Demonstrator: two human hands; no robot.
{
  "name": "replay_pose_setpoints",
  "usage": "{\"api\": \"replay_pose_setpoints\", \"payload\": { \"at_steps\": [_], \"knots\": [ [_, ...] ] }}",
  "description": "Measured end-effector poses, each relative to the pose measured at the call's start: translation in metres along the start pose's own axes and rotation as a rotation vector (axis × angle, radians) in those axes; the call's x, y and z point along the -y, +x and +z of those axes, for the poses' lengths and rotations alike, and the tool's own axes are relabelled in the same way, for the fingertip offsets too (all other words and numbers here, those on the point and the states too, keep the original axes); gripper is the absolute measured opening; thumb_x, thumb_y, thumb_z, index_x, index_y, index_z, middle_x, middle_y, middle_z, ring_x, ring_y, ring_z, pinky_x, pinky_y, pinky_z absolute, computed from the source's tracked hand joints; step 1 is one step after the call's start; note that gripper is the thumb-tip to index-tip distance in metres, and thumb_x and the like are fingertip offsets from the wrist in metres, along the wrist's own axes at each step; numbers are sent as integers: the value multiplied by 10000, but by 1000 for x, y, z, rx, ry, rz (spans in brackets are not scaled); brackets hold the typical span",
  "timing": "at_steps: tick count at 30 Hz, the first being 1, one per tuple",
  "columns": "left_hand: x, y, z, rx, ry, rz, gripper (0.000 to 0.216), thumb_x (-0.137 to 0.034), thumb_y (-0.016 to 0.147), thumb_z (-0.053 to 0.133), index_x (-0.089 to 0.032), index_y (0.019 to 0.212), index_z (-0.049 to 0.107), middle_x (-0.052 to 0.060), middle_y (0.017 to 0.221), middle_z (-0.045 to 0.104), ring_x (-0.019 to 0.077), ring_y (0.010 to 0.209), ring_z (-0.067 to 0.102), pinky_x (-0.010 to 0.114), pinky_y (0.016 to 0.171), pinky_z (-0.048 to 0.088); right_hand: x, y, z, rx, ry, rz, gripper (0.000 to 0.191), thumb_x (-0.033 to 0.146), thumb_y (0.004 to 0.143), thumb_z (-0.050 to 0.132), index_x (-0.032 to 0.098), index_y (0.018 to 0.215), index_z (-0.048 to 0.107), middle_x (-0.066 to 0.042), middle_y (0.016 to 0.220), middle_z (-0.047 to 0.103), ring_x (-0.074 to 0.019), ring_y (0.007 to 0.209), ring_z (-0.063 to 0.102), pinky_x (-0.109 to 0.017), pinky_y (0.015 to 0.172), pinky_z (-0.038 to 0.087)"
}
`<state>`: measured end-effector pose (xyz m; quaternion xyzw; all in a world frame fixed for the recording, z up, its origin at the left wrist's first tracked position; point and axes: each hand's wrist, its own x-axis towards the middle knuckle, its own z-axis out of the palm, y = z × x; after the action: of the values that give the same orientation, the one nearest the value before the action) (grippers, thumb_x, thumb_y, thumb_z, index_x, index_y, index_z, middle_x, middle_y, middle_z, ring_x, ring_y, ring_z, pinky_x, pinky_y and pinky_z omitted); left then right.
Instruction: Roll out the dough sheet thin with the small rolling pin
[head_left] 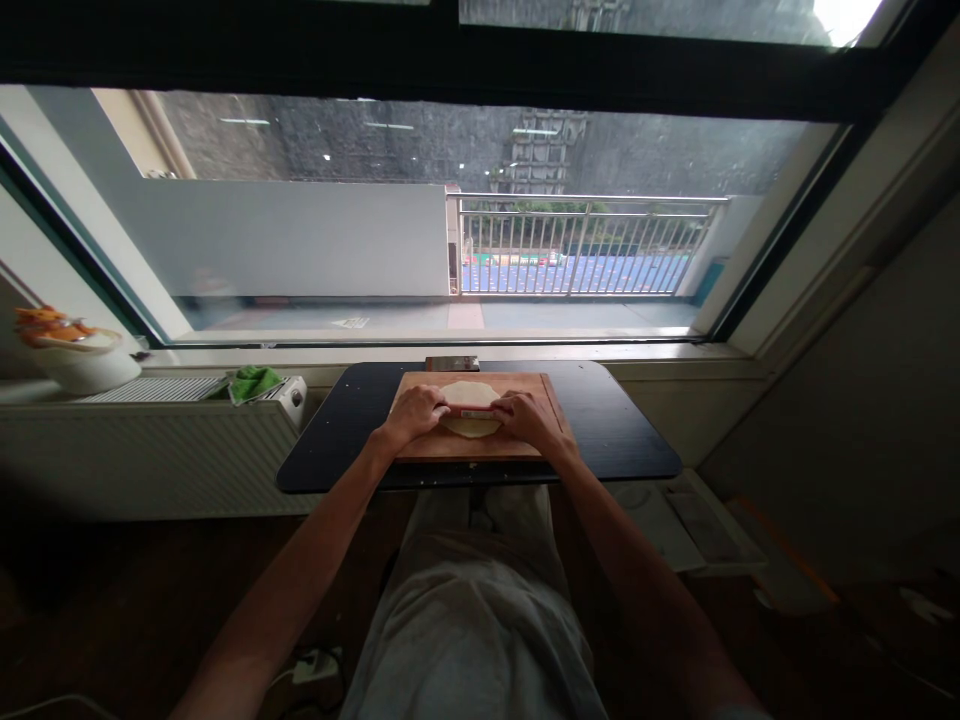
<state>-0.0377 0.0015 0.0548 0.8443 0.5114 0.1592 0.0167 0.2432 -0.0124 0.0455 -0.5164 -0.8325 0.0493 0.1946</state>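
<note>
Nearest the person's lap [465, 620], the near edge of the tabletop [619, 440] runs left to right, and just inside it, about midway between the near corners, lies the board [480, 449]. On the board is the dough [468, 394], a flat, pale sheet; a strip of it shows on the near side of the pin [471, 411]. The pin lies across the dough, its long axis side to side, roughly parallel to the tabletop's near edge and so square to the person's reach. It sits directly between the hands, neither clearly nearer: the left hand [415, 410] is at its left end, the right hand [527, 412] at its right. Both hands are mostly closed, fingers bent in and thumbs at the pin, each having hold of one end; how tightly they grip cannot be told. Past the pin, a broader part of the dough spreads toward the board's far edge. Beyond that, at the middle of the tabletop's far edge, is a small box [451, 364], then the sill [585, 352], and outside the window a railing [585, 250].
</note>
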Motion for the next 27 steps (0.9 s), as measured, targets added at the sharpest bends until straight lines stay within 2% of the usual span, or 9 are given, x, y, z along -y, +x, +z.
{"api": "replay_pose_setpoints", "payload": {
  "at_steps": [11, 18, 23, 27],
  "knots": [
    [-2, 2, 4, 35, 20, 16, 257, -289, 1057, 676, -229, 1136, 912, 104, 1110, 863, 258, 1040, 777, 329, 976, 564, -5, 0, 8, -32, 13, -45, 273, 210, 1069, 670, 212, 1203, 908, -102, 1176, 881, -240, 1080, 796, -269, 966, 529],
    [-4, -5, 5, 22, 44, 21, 244, -294, 1069, 689, -221, 1143, 910, 105, 1120, 859, 255, 1064, 776, 328, 991, 565, 2, -4, 3, -39, 28, -58, 225, 190, 1067, 680, 196, 1119, 899, -108, 1141, 874, -240, 1063, 777, -267, 941, 495],
    [-3, -8, 4, 13, 4, 35, 239, -269, 1062, 690, -232, 1141, 913, 98, 1123, 861, 253, 1065, 782, 329, 991, 576, 4, -7, 1, 4, 58, -55, 246, 214, 1079, 650, 202, 1005, 885, -83, 1035, 874, -217, 917, 757, -258, 827, 463],
    [-6, -9, 3, -4, -19, 39, 248, -249, 1062, 678, -229, 1135, 914, 99, 1126, 863, 248, 1062, 784, 322, 988, 579, 6, -12, 1, -12, 70, -56, 244, 222, 1076, 652, 201, 1022, 889, -92, 1047, 880, -223, 937, 756, -259, 846, 467]
  ]
}}
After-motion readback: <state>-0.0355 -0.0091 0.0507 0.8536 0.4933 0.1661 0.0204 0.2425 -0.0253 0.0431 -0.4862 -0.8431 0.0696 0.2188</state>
